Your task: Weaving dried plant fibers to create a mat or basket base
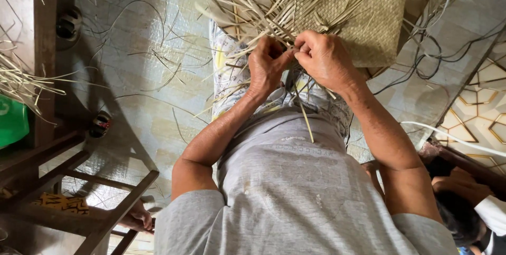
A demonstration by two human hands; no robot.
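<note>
Tiled floor (pixel 142 75) is littered with stray straw bits, with a dark wooden chair frame (pixel 63 181) off to the left. The woven mat (pixel 363 23) sits over the person's knees, and it looks partway done: a tight finished patch on the right, while a whole fan of loose strips (pixel 247 2) on the left is unwoven. Left hand (pixel 268 65) and right hand (pixel 322 57) meet right at the edge of the weave, both sets of fingers pinched narrow on thin strips. One long strand (pixel 305 118) dangles down onto the grey shirt.
</note>
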